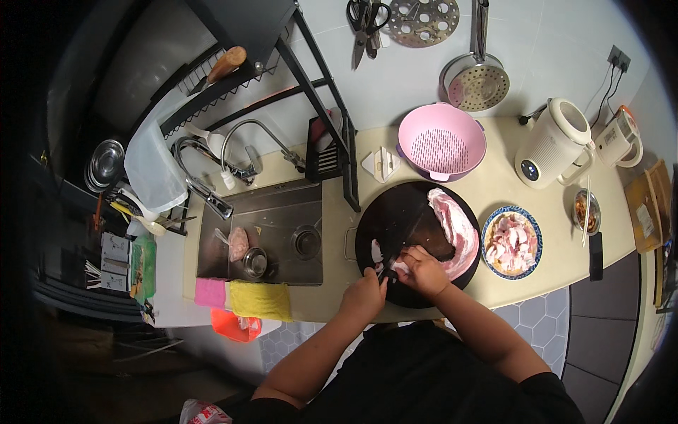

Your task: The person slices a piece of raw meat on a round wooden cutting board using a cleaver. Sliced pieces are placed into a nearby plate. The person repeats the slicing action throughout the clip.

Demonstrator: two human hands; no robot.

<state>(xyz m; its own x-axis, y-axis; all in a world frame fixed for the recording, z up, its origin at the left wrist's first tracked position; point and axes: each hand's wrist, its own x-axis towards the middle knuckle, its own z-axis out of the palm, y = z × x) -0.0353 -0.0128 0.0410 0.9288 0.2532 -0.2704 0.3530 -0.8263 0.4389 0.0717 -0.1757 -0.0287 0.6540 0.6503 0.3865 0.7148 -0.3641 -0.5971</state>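
Observation:
A long curved strip of raw pork belly [460, 230] lies along the right side of a round dark cutting board [418, 197]. My left hand [365, 297] grips a knife by its black handle [389, 274]. The dark blade is hard to make out against the board. With bent fingers, my right hand [424, 270] holds down the near end of the pork strip, close beside the knife. A few cut slices [376, 251] rest on the board left of the blade. Right of the board, a blue-rimmed bowl [539, 243] holds a heap of sliced raw meat.
Behind the board stand a pink colander [442, 127] and a white slotted holder [380, 164]. A cream electric kettle [553, 143] and a small metal bowl [594, 212] with chopsticks are to the right. The steel sink [275, 212] under a black rack [318, 79] lies left.

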